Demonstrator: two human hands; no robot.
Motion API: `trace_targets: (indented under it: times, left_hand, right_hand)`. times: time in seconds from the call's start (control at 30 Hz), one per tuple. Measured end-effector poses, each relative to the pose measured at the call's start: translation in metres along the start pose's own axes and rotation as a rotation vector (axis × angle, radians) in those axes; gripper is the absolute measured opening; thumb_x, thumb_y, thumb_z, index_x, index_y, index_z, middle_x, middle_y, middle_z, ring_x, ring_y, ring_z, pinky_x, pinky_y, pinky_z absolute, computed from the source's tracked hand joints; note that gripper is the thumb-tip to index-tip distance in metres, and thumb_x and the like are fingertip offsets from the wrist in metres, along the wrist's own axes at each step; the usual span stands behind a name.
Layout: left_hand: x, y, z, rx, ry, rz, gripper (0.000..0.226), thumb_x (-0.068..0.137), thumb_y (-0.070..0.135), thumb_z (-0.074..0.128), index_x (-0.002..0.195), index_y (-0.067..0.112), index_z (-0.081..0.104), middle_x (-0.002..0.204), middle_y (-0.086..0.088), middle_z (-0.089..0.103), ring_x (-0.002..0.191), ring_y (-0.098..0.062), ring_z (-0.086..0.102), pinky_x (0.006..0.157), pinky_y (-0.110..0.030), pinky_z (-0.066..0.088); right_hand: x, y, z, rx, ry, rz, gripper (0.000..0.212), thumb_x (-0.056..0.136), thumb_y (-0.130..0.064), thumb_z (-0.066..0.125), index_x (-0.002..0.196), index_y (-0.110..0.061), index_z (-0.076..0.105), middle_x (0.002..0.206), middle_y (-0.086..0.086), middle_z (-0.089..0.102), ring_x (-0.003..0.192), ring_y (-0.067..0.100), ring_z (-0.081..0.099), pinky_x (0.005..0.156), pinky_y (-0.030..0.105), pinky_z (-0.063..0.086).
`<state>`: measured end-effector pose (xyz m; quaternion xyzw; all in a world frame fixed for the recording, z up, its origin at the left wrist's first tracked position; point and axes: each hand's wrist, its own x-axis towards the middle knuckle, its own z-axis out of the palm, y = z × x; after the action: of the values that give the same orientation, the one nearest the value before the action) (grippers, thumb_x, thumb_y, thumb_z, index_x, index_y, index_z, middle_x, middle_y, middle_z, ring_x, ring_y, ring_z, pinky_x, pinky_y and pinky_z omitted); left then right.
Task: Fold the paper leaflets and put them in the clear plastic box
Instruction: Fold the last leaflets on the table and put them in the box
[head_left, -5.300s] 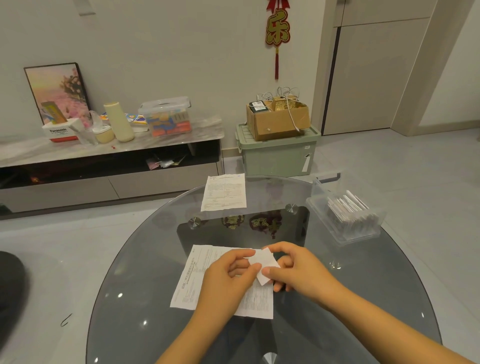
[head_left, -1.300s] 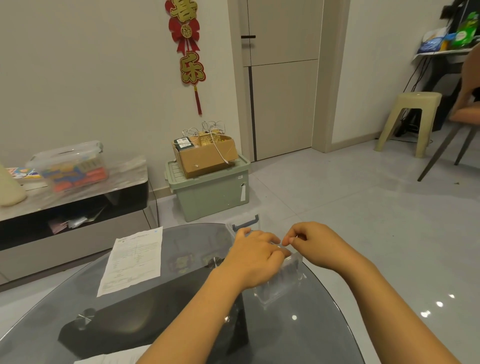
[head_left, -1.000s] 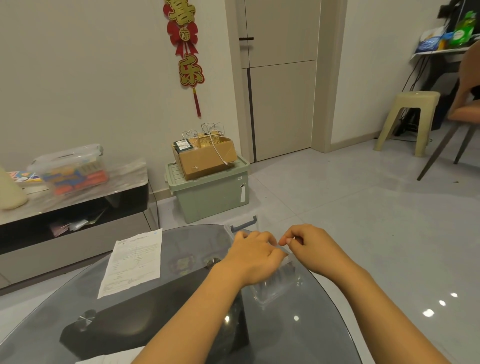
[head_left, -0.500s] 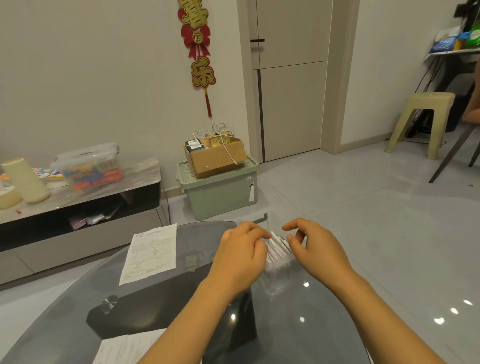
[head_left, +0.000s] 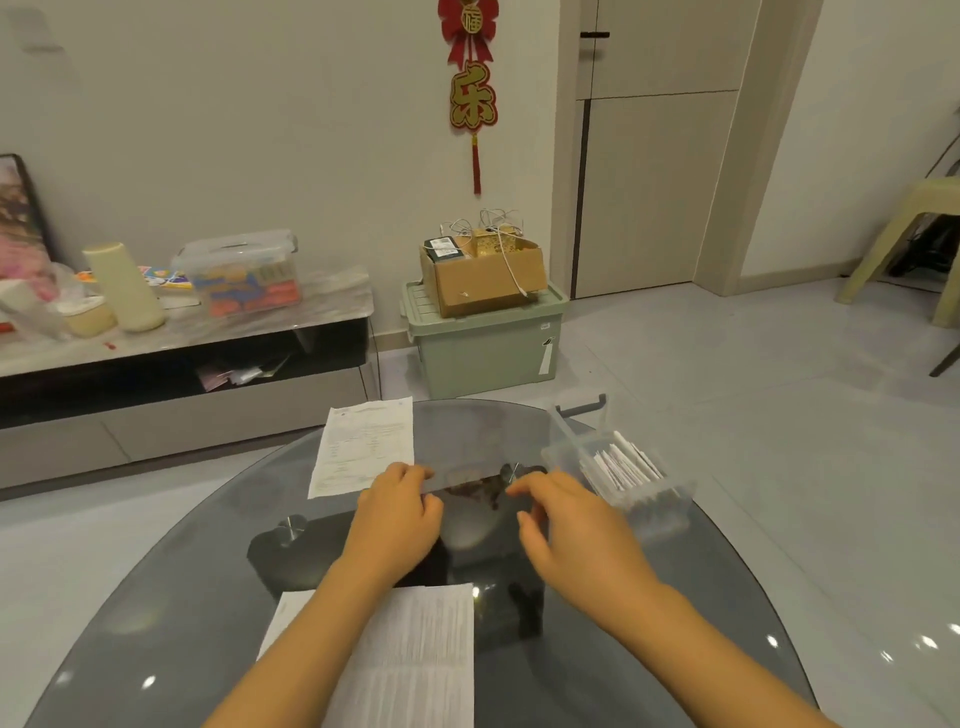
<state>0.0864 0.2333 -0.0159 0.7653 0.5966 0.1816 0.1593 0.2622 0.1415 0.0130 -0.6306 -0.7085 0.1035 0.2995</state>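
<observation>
Two bare hands hovered over the round glass counter (head_left: 156, 613), palms down. The left hand (head_left: 397, 525) and the right hand (head_left: 576, 530) each had loosely curled fingers that grasped nothing, though motion blur left the fingertips unclear. The clear plastic box (head_left: 621, 475) stood at the counter's right edge, just beyond the right hand, with folded leaflets (head_left: 621, 462) upright inside. One flat leaflet (head_left: 363, 447) lay far left; another leaflet (head_left: 415, 654) lay near, under the left forearm.
</observation>
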Motion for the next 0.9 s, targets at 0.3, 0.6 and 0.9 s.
trace_targets:
  times: [0.3, 0.6, 0.9]
  left_hand:
    - [0.033, -0.056, -0.001, 0.248, -0.023, -0.105, 0.058, 0.092, 0.053, 0.044, 0.140, 0.021, 0.036, 0.141, -0.005, 0.039, 0.132, -0.022, 0.032, 0.109, -0.040, 0.017]
    - [-0.003, -0.028, -0.004, 0.298, 0.036, 0.146, 0.034, 0.092, 0.050, 0.047, 0.111, 0.027, 0.061, 0.102, 0.006, 0.062, 0.096, -0.015, 0.053, 0.092, -0.029, 0.029]
    - [-0.109, 0.001, -0.026, -0.047, -0.121, 0.037, 0.038, 0.082, 0.057, 0.060, 0.116, 0.041, 0.058, 0.101, 0.022, 0.059, 0.104, -0.006, 0.045, 0.086, -0.019, 0.039]
  right_hand:
    - [0.011, 0.007, 0.020, -0.115, -0.105, -0.003, 0.030, 0.097, -0.027, 0.042, 0.126, -0.029, 0.049, 0.116, -0.011, 0.051, 0.090, 0.011, 0.057, 0.076, 0.023, 0.045]
    - [0.007, 0.007, 0.021, -0.186, -0.194, -0.033, 0.045, 0.093, -0.036, 0.051, 0.136, -0.032, 0.039, 0.126, -0.009, 0.041, 0.104, 0.011, 0.052, 0.082, 0.024, 0.048]
    - [-0.018, -0.008, 0.012, -0.003, -0.414, -0.082, 0.021, 0.087, -0.038, 0.061, 0.104, -0.026, 0.067, 0.107, -0.010, 0.063, 0.101, 0.010, 0.054, 0.086, 0.032, 0.049]
